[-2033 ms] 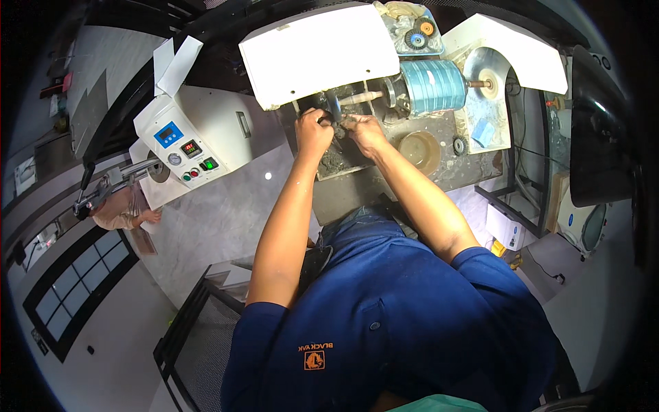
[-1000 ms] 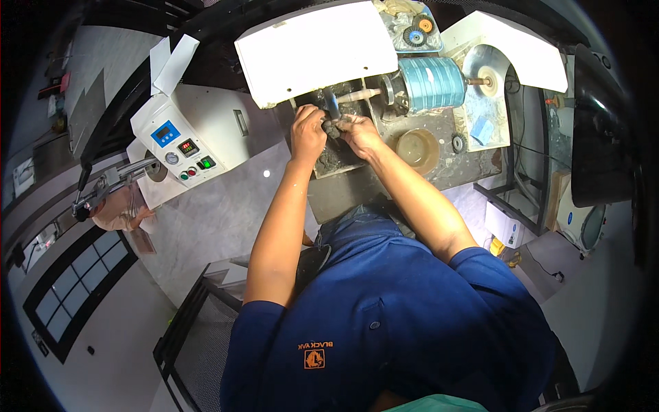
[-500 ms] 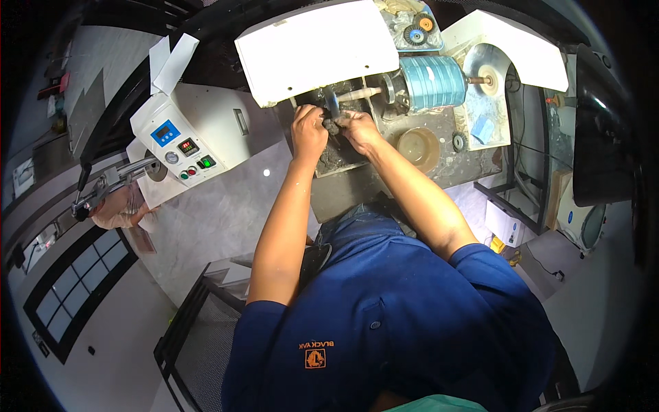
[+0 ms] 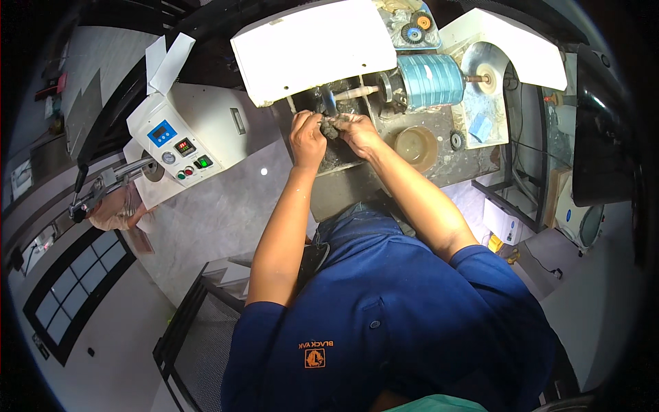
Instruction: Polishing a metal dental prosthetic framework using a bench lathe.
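Note:
Between my two hands is a small dark grey lumpy piece (image 4: 329,129), too coated to name more exactly. My left hand (image 4: 307,139) grips it from the left with bent fingers. From the right, the fingertips of my right hand (image 4: 358,134) pinch it. Just beyond the fingers a dark wheel (image 4: 329,101) sits edge-on at the end of a tapered spindle (image 4: 358,92). The piece is at the wheel's near edge; I cannot tell whether they touch. That spindle runs from a teal motor (image 4: 431,80) on the right. Beneath my hands is a dirty, dark tray (image 4: 341,167).
A white hood (image 4: 312,48) covers the wheel's far side. A brown bowl (image 4: 417,148) stands right of my right hand. Farther right are a pale disc (image 4: 486,75), a blue block (image 4: 480,128) and a small black wheel (image 4: 456,140). A white control machine (image 4: 182,137) stands left.
My hands have shifted very slightly and the grey piece shows a little more between them. Both hands keep their grip; the view has moved slightly.

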The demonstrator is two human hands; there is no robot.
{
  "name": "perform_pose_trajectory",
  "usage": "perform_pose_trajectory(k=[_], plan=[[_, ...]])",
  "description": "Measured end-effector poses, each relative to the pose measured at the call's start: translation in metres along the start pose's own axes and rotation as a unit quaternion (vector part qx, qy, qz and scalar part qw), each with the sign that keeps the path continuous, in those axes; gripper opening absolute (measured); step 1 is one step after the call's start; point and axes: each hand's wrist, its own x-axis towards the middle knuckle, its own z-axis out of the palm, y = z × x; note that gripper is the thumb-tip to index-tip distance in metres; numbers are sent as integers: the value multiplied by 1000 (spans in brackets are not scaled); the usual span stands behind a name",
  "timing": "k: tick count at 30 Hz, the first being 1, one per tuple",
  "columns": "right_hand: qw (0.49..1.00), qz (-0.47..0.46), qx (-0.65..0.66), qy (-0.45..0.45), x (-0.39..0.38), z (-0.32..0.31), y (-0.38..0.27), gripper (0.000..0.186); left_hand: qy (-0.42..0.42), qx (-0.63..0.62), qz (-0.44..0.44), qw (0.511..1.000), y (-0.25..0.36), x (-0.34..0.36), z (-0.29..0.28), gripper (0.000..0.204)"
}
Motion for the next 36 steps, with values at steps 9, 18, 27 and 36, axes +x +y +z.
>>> perform_pose_trajectory(k=[9,18,27,36], plan=[[957,-55,-284,12,4,1,-15,19,-42,33,-40,998,10,6,-15,19],[542,-224,-807,-72,10,7,-3,69,-9,68,92,993,30,-13,-44,23],[536,-240,-789,-179,-53,-1,-5,33,-13,56,72,996,27,-13,-43,20],[734,-449,-500,-99,-64,13,-37,25,-35,-1,-2,999,21,-14,-24,23]])
